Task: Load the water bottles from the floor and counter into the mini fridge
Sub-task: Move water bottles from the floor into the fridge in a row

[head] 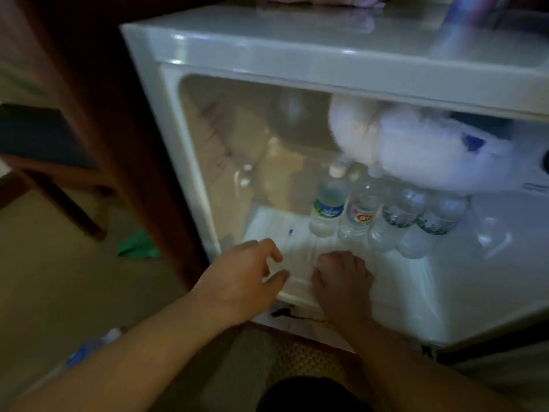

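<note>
The white mini fridge [297, 55] stands open in front of me. Several clear water bottles stand in a row on its floor: one with a blue-green label [328, 208], one with a red-orange label [361, 217], and two with dark green labels [399, 218]. My left hand [246, 281] hovers at the fridge's front edge with its fingers loosely spread and holds nothing. My right hand [341, 281] rests on the fridge floor in front of the bottles, fingers curled down, nothing visible in it. Another bottle with a blue label [89, 349] lies on the floor at lower left, blurred.
A frosty white freezer box [416, 150] hangs above the bottles. A dark wooden cabinet side [118, 129] borders the fridge on the left. A wooden chair leg [68, 203] and a green scrap [138, 246] are on the beige floor. A patterned mat [300, 358] lies below.
</note>
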A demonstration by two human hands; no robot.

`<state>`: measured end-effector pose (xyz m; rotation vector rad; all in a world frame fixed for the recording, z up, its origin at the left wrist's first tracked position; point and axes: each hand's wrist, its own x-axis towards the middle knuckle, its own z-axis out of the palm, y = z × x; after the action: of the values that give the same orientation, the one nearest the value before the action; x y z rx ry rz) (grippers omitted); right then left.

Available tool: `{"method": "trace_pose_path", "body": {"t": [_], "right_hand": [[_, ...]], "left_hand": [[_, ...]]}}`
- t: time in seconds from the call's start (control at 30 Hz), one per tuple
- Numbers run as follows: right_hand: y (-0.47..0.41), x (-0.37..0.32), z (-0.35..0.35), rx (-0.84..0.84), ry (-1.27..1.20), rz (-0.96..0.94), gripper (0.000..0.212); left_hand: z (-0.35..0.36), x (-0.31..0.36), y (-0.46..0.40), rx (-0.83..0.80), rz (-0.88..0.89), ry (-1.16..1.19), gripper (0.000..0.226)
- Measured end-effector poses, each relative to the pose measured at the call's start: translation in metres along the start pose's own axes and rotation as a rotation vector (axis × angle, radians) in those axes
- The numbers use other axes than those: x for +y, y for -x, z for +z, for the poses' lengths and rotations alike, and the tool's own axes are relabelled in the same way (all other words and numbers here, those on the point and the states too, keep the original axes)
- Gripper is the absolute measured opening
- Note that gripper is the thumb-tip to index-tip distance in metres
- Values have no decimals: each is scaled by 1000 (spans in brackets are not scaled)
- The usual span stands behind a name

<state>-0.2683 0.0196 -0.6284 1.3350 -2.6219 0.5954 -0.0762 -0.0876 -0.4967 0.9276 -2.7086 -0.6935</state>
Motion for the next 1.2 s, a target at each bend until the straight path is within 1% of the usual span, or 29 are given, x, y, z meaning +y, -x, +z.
{"method": "trace_pose_path", "body": {"t": [0.03, 0.07, 0.1, 0.13, 0.17, 0.2, 0.23, 0.3, 0.33, 0.4, 0.43, 0.47, 0.53, 0.57, 0.63, 0.67, 0.7, 0.73, 0.8, 0.87, 0.93, 1.0, 1.07, 1.17, 1.2], "right_hand": [[1, -7, -2, 37, -53, -72, 21], [2, -17, -4, 69, -138, -172, 21], [3, -32, -6, 68, -241, -295, 20], [4, -50, -8, 17, -341, -419, 20], [6, -70, -9, -58, -417, -531, 20], [8, -91, -11, -138, -463, -633, 20], [10, -112, -12, -199, -483, -737, 19], [16, -154, -10, -262, -486, -981, 15], [20, -176, -8, -331, -451, -1103, 14], [31, -220, -3, -594, -267, -1279, 7], [37, -240, 1, -724, -172, -1317, 5], [44, -257, 7, -818, -106, -1327, 4], [59, -286, 26, -965, -9, -1289, 11], [65, -299, 35, -1033, 39, -1241, 17], [80, -326, 57, -1144, 82, -1064, 24], [87, -338, 71, -1182, 73, -952, 26], [94, -349, 86, -1209, 56, -828, 30], [101, -358, 104, -1220, 31, -701, 35], [115, -370, 135, -1217, -87, -440, 53], [129, -376, 159, -1164, -266, -204, 72], [144, -379, 174, -1092, -367, -39, 83], [157, -380, 184, -1042, -320, 29, 89], [166, -379, 192, -1023, -219, 23, 90], [169, -373, 194, -1087, -164, 19, 83], [166, -371, 191, -1123, -126, -16, 79]], "left_hand": [[-6, -14, 19, -33, -10, -23, 20], [-10, -31, 38, -37, -17, -50, 26], [-13, -50, 58, -26, -29, -84, 35], [-18, -69, 77, -28, -54, -110, 41], [-24, -87, 96, -62, -105, -116, 45], [-31, -106, 115, -125, -175, -98, 43], [-40, -122, 133, -207, -250, -68, 37], [-54, -156, 168, -344, -367, -67, 20], [-59, -171, 184, -377, -416, -96, 14], [-66, -194, 214, -451, -515, -191, 12], [-69, -203, 227, -505, -578, -251, 14], [-71, -212, 240, -558, -646, -295, 16], [-70, -237, 264, -633, -801, -331, 20], [-68, -251, 275, -639, -870, -348, 24], [-64, -278, 298, -604, -1005, -385, 36], [-61, -289, 307, -562, -1089, -365, 40], [-58, -298, 314, -509, -1185, -302, 40], [-54, -303, 318, -438, -1289, -192, 35], [-39, -308, 320, -225, -1476, 81, 32], [-16, -309, 321, -40, -1568, 239, 43], [12, -312, 324, 75, -1617, 258, 58], [41, -312, 329, 149, -1679, 318, 71], [63, -311, 330, 191, -1723, 428, 78], [80, -308, 328, 223, -1736, 454, 89], [84, -307, 328, 222, -1722, 436, 90]]}}
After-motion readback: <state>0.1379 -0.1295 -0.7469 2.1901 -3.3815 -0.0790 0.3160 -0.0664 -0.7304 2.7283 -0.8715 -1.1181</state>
